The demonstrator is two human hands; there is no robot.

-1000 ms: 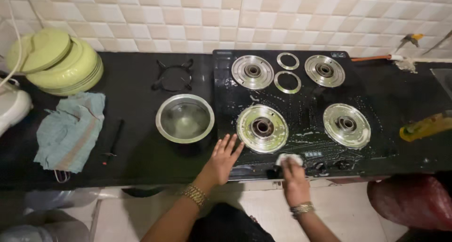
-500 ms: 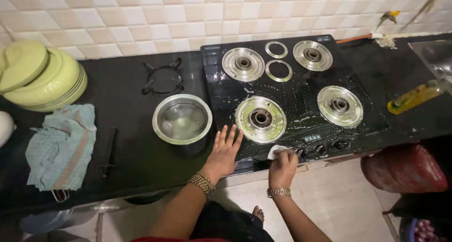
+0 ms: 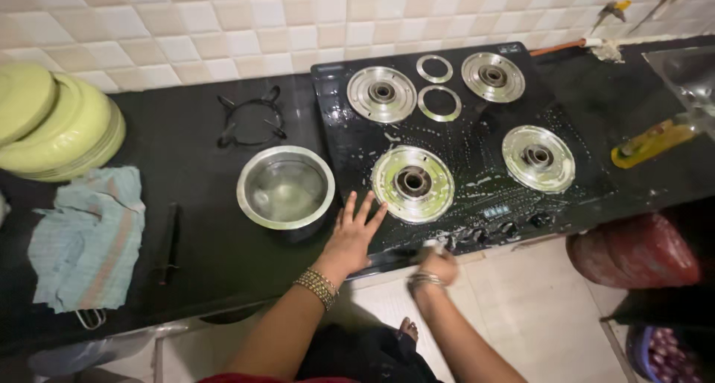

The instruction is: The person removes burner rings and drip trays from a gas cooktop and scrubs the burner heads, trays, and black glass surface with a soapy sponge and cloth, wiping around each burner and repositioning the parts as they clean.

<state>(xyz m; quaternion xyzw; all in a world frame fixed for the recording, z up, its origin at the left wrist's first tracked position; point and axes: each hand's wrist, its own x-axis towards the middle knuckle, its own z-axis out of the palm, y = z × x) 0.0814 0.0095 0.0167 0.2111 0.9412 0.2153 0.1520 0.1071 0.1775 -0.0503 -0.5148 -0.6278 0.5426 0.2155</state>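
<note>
At the front edge of the black glass stove (image 3: 447, 141), left hand (image 3: 354, 234) lies flat, fingers spread wide, palm down on the glass near its left front corner, fingertips just touching the rim of the near-left burner plate (image 3: 412, 183). Holds nothing. Right hand (image 3: 438, 264) is closed around a small pale cloth or sponge (image 3: 430, 244), pressed against the stove's front lip beside the knobs (image 3: 491, 233); blurred, so grip detail unclear. Stove's long axis runs left to right along the dark counter (image 3: 194, 241), knob side toward the person; soapy streaks across the glass. Steel bowl (image 3: 285, 187) sits upright just left of the stove, near the left hand. Checked towel (image 3: 89, 238) lies well apart, far left.
</note>
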